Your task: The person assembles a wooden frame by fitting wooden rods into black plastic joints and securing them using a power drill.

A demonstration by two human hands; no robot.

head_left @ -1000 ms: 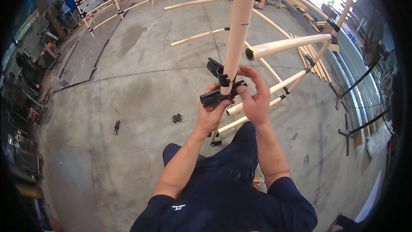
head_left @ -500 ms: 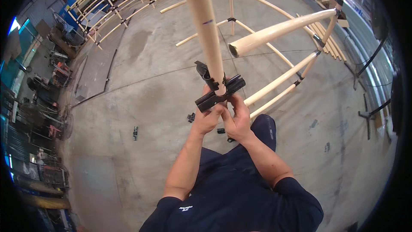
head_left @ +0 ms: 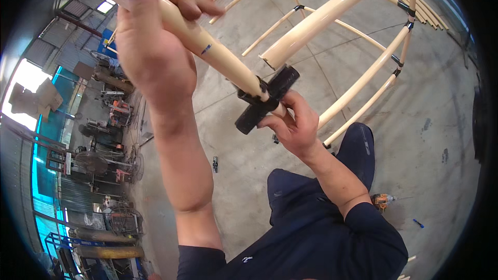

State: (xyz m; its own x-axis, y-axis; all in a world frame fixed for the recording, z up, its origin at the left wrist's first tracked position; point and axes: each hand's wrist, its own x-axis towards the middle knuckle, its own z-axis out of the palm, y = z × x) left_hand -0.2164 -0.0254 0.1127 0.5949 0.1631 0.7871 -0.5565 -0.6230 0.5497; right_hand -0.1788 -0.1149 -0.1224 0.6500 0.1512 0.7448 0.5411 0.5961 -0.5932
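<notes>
Fingers of the left hand [head_left: 158,52] have shifted up to the tilted pole [head_left: 228,62]; blurred, so I cannot tell their grip. This leaves my right hand [head_left: 298,127] alone at the black connector [head_left: 268,105], pinching the pole's lower end.

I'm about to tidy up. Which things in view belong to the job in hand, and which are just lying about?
Job in hand:
beige pipe, with the left hand on it
black connector around the pipe, beside the right hand

Apparently just lying about:
orange drill
blue pen-like item
small black fitting
loose beige pipes
</notes>
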